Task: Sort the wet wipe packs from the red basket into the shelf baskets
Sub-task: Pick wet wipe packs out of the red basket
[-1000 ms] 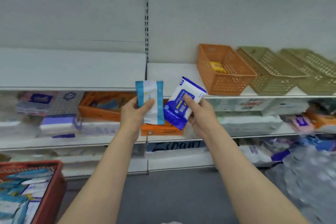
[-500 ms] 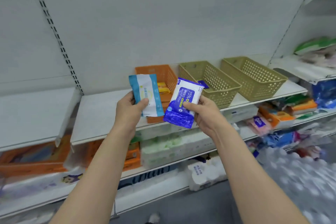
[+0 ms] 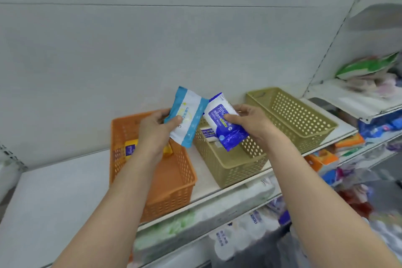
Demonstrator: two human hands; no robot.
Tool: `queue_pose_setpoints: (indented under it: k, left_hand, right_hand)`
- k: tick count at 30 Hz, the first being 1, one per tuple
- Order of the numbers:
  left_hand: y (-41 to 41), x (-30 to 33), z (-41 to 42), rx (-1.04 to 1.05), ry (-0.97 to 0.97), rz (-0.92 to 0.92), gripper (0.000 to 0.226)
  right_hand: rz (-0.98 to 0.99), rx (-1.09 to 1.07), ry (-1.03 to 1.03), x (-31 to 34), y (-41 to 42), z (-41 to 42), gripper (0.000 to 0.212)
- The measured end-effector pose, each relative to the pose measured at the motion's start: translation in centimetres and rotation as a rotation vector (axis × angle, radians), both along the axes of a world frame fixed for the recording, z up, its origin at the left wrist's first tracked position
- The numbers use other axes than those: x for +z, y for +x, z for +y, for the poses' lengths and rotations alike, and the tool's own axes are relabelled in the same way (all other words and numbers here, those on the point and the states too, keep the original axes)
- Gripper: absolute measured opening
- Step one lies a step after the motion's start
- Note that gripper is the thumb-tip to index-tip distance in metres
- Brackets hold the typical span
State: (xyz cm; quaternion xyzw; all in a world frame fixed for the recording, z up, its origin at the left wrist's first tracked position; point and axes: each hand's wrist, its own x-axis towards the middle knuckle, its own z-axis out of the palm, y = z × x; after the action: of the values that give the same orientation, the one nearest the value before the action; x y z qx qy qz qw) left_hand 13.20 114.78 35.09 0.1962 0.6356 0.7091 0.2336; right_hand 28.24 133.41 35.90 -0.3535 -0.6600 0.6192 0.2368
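Note:
My left hand grips a light blue and white wipe pack above the orange basket. My right hand pinches a dark blue and white wipe pack over the middle olive basket. That basket holds another dark blue pack. A yellow pack lies in the orange basket, partly hidden by my left wrist. The red basket is out of view.
A second olive basket stands to the right on the same white shelf. Lower shelves carry tissue and wipe packs. A side shelf at the right holds green and pink packs.
The view has swung right and closer to the shelf. Both hands have moved forward with their packs and now hang over the baskets.

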Motion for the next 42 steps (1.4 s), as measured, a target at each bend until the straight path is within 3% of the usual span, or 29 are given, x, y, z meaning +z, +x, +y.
queue_pose_setpoints:
  k: [5,9,14,19,27,30,33,34,36,39,42]
  left_hand:
    - [-1.1,-0.6,3.1,0.084,-0.052,-0.044,0.025]
    - [-1.3,-1.1,4.4,0.199,-0.077,-0.036,0.026]
    - [0.5,-1.7,5.8,0.34,-0.046,-0.093,0.026]
    - [2.1,-2.5,7.0,0.361,-0.01,-0.184,0.032]
    - [1.8,-2.5,6.6,0.454,-0.04,-0.171,0.033]
    - [1.5,-2.2,6.3,0.463,-0.067,-0.138,0.03]
    - [1.2,-1.7,6.2,0.425,-0.098,-0.078,0.021]
    - [1.2,-1.6,6.2,0.399,-0.104,-0.055,0.018]
    - [1.4,-1.2,6.5,0.339,-0.103,-0.029,0.014]
    - [1.9,-0.4,7.3,0.246,-0.083,0.002,0.012]
    - [2.0,0.2,8.2,0.2,-0.055,0.012,0.009]
  right_hand:
    - [-0.323,0.203,0.205,-1.4,-1.9,5.5,0.024]
    - [-0.461,0.386,0.301,-1.7,-4.1,8.4,0.022]
    - [-0.758,0.717,0.748,-1.8,-5.8,10.3,0.045]
    - [-0.759,0.972,0.765,-3.7,-7.1,9.8,0.037]
    - [-0.74,0.918,1.085,-8.4,-7.3,8.7,0.041]
    - [-0.661,0.811,0.965,-7.9,-7.9,9.2,0.036]
    - [-0.292,0.362,0.688,-4.3,-8.6,9.7,0.014]
    - [-0.175,0.305,0.626,-2.9,-8.6,9.6,0.013]
    - [-0.034,0.496,0.483,-0.5,-8.3,8.7,0.02]
    - [-0.118,0.859,0.438,1.1,-7.9,7.2,0.025]
    - [-0.138,0.85,0.404,1.7,-7.7,8.0,0.02]
